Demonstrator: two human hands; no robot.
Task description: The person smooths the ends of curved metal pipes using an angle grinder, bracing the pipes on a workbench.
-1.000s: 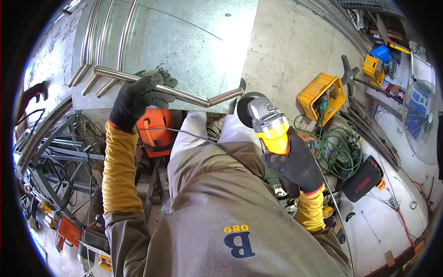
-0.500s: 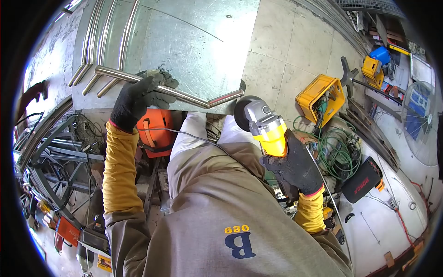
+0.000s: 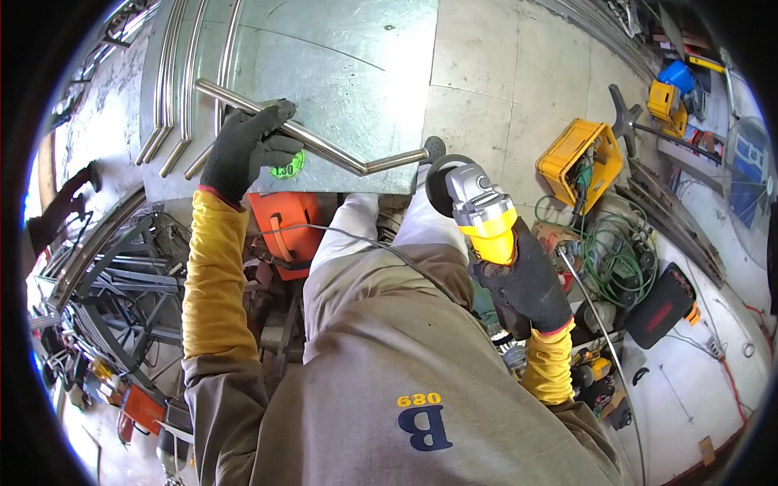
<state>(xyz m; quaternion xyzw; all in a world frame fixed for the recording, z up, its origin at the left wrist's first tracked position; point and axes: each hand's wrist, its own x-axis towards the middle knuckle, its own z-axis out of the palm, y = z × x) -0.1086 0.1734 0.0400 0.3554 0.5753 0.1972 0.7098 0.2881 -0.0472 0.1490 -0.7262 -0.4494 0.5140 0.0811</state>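
My left hand (image 3: 243,154), in a dark glove, is closed round a bent steel tube (image 3: 324,148) above the front edge of the metal tabletop (image 3: 332,89). The tube's short leg points right and ends in a dark round piece (image 3: 435,148). A green round label (image 3: 288,166) shows just below my left fingers. My right hand (image 3: 527,279), also gloved, grips the yellow and grey body of an angle grinder (image 3: 484,215). Its dark disc (image 3: 438,186) is close by the tube's right end.
Several bent tubes (image 3: 188,89) lie on the tabletop's left side. Below the front edge sits an orange case (image 3: 285,215). To the right are a yellow crate (image 3: 579,162), a coiled green hose (image 3: 620,259) and a black case (image 3: 660,306). A metal frame (image 3: 121,283) stands left.
The tube's left end has swung up and right, so its long leg slopes more steeply. The green label has come into sight. The grinder sits slightly further right in view.
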